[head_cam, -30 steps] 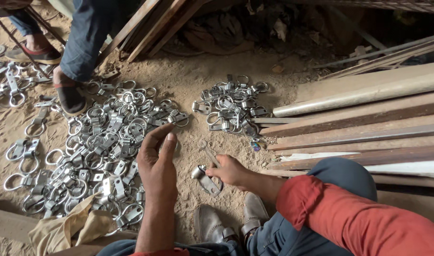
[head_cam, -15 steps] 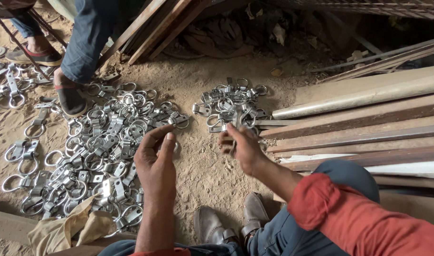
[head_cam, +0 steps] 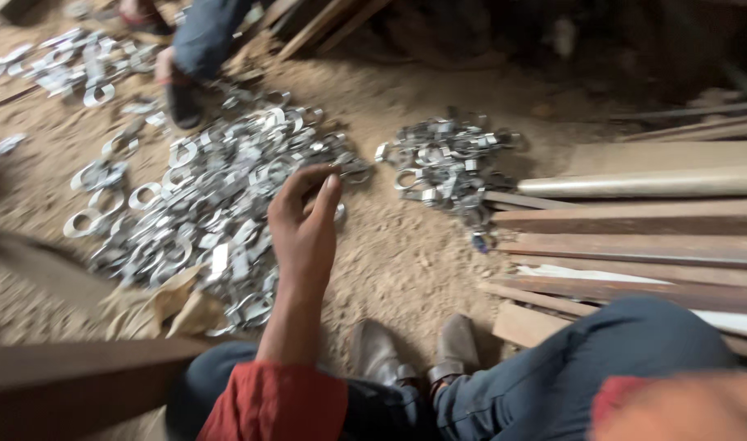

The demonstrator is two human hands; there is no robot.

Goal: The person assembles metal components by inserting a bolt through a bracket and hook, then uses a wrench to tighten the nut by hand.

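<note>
Where the big heap of metal clamps (head_cam: 218,204) spreads over the sandy ground (head_cam: 398,261), the left hand (head_cam: 304,220) hovers at the heap's right edge, fingers curled loosely and gripping nothing I can make out (the picture is blurred). The right hand is out of view. A smaller clamp pile (head_cam: 447,163) lies right of the heap, touching stacked wooden planks (head_cam: 635,237). Crumpled brown paper (head_cam: 157,310) sits at the heap's near edge; another person's sandalled foot (head_cam: 177,90) stands at its far edge.

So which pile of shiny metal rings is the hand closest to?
The big pile on the left. The left hand reaches over its right edge, while the smaller pile lies apart, over by the wooden planks.
</note>
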